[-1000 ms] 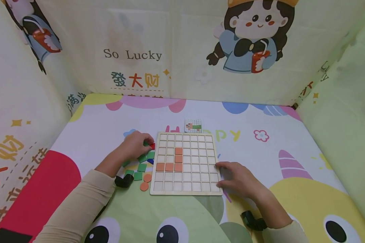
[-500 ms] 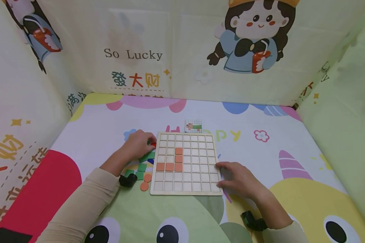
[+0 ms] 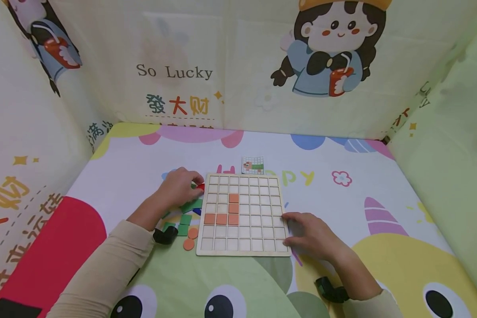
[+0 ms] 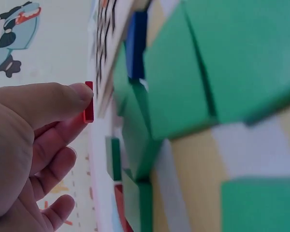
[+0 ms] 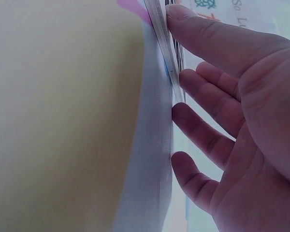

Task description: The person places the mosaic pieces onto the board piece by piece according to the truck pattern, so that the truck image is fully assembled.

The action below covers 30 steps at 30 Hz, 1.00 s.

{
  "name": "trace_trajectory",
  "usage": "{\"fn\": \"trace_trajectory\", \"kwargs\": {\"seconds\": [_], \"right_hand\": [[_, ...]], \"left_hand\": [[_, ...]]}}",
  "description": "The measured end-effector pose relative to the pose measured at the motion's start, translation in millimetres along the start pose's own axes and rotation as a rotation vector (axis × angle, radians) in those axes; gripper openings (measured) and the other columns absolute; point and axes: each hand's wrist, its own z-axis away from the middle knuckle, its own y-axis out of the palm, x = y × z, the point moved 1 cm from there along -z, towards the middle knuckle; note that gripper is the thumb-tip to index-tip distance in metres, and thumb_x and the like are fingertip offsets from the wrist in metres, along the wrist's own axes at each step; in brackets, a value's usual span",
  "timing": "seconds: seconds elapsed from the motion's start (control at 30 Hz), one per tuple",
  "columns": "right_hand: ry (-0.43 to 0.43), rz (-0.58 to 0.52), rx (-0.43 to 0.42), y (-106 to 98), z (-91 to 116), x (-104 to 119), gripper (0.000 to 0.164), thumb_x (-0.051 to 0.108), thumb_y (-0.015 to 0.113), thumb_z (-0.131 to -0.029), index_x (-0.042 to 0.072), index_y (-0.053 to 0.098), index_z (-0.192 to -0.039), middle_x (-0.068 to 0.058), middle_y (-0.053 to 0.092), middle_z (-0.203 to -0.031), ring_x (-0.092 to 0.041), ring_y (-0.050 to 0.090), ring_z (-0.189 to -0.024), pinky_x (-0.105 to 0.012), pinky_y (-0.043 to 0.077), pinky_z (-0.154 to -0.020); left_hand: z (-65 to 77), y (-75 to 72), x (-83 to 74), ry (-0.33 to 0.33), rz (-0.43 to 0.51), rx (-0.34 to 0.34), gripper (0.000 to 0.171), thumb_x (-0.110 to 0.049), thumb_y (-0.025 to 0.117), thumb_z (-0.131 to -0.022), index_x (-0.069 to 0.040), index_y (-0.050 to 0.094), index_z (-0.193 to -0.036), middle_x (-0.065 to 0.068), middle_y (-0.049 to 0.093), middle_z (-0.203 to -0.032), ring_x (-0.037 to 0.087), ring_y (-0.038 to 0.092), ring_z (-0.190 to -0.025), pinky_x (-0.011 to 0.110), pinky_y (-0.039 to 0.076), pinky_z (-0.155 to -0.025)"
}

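Observation:
In the left wrist view, my left hand (image 4: 34,125) pinches a small red tile (image 4: 89,104) between thumb and forefinger. From the head view, that hand (image 3: 179,187) is just beyond the left edge of a square wooden grid board (image 3: 258,243), above loose green tiles (image 3: 186,219). Several orange square tiles (image 3: 221,219) lie in the board's cells, forming an L shape. My right hand (image 3: 314,234) touches the board's right edge with thumb and fingertips, its fingers loosely bent; the right wrist view shows the thumb (image 5: 183,14) against the edge.
Two orange round pieces (image 3: 188,244) lie beside the board's lower left corner. A dark blue tile (image 4: 137,44) sits among the green ones. Behind the board is a small pattern card (image 3: 252,165). Printed cloth walls (image 3: 242,106) rise at the back and both sides.
Over the last second my left hand has shifted slightly right and away, bringing the red tile to the board's left edge. Some green tiles near it have shifted slightly. The right hand stays put.

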Motion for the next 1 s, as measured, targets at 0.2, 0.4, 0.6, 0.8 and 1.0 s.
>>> {"fn": "trace_trajectory", "kwargs": {"seconds": [0.2, 0.4, 0.6, 0.8, 1.0], "right_hand": [[0.004, -0.004, -0.002, 0, 1, -1, 0.057, 0.021, 0.084, -0.079, 0.004, 0.063, -0.130, -0.011, 0.065, -0.126, -0.037, 0.057, -0.117, -0.055, 0.042, -0.100], [0.006, -0.009, -0.002, 1, 1, -1, 0.057, 0.022, 0.084, -0.079, 0.004, 0.064, -0.129, -0.011, 0.064, -0.127, -0.037, 0.056, -0.119, -0.055, 0.041, -0.101], [0.008, -0.012, -0.002, 1, 1, -1, 0.057, 0.021, 0.084, -0.079, 0.005, 0.064, -0.129, -0.011, 0.064, -0.128, -0.038, 0.056, -0.120, -0.056, 0.040, -0.102], [0.002, -0.017, -0.006, 0, 1, -1, 0.057, 0.022, 0.084, -0.079, 0.005, 0.064, -0.130, -0.010, 0.064, -0.128, -0.037, 0.056, -0.120, -0.056, 0.040, -0.102], [0.001, -0.013, -0.006, 0, 1, -1, 0.057, 0.022, 0.084, -0.080, 0.005, 0.064, -0.130, -0.011, 0.064, -0.128, -0.037, 0.056, -0.120, -0.055, 0.040, -0.101]], "left_hand": [[0.9, 0.3, -16.2, 0.055, 0.028, 0.014, 0.024, -0.023, 0.074, -0.089, -0.009, 0.073, -0.108, 0.003, 0.071, -0.103, 0.027, 0.054, -0.101, 0.045, 0.046, -0.086], [-0.7, 8.1, -30.6, 0.112, 0.007, 0.019, 0.023, -0.022, 0.072, -0.089, -0.010, 0.074, -0.108, 0.000, 0.072, -0.099, 0.026, 0.056, -0.099, 0.043, 0.048, -0.083], [-2.4, 17.0, -36.4, 0.110, 0.014, 0.030, 0.024, -0.024, 0.075, -0.089, -0.010, 0.074, -0.108, 0.001, 0.072, -0.099, 0.024, 0.056, -0.096, 0.041, 0.049, -0.083], [-6.2, 24.5, -41.7, 0.093, 0.017, 0.041, 0.026, -0.025, 0.074, -0.088, -0.011, 0.073, -0.110, 0.000, 0.071, -0.102, 0.022, 0.054, -0.096, 0.041, 0.049, -0.084], [-7.8, 26.8, -47.4, 0.104, -0.005, 0.046, 0.024, -0.023, 0.071, -0.089, -0.011, 0.073, -0.110, 0.000, 0.070, -0.101, 0.022, 0.055, -0.096, 0.040, 0.050, -0.082]]}}
